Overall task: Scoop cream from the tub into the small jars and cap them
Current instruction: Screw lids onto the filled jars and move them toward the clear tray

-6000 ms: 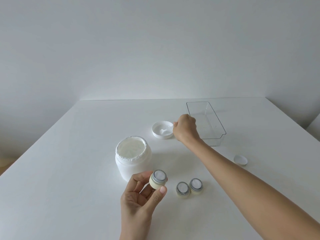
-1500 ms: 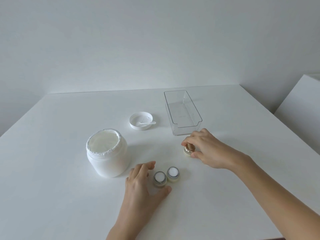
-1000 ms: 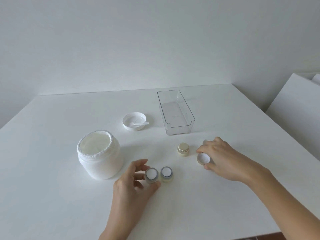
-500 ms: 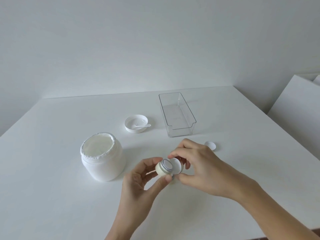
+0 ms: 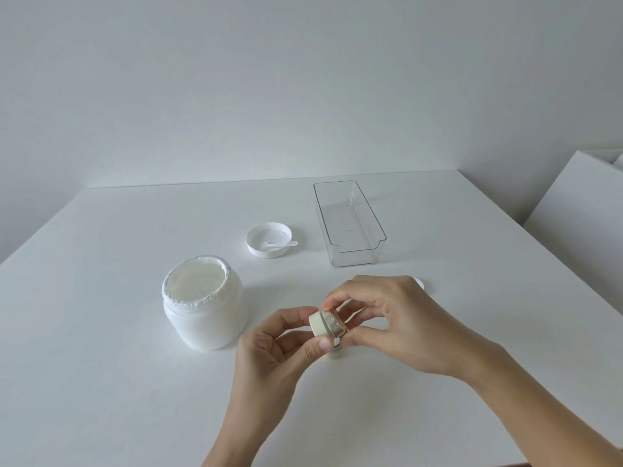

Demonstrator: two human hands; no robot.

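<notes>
Small jar (image 5: 317,324) being held tilted on its side above the near middle of the table (image 5: 101,382), pinched at its cream-coloured base between thumb and fingers of the left hand (image 5: 269,352). Right hand (image 5: 397,318) closing narrowly around a shiny cap (image 5: 333,324) and pressing it against the jar's mouth. Partly hiding beneath both hands, another little jar (image 5: 335,352) sitting on the surface. Standing uncovered just left of the hands, the white tub (image 5: 205,315), showing cream to its rim. Lying farther back toward the far edge, the tub's lid (image 5: 269,244), cradling a small white spatula (image 5: 281,244), beside a clear plastic tray (image 5: 350,224). Peeking out behind the right hand, a small white disc (image 5: 419,282).
</notes>
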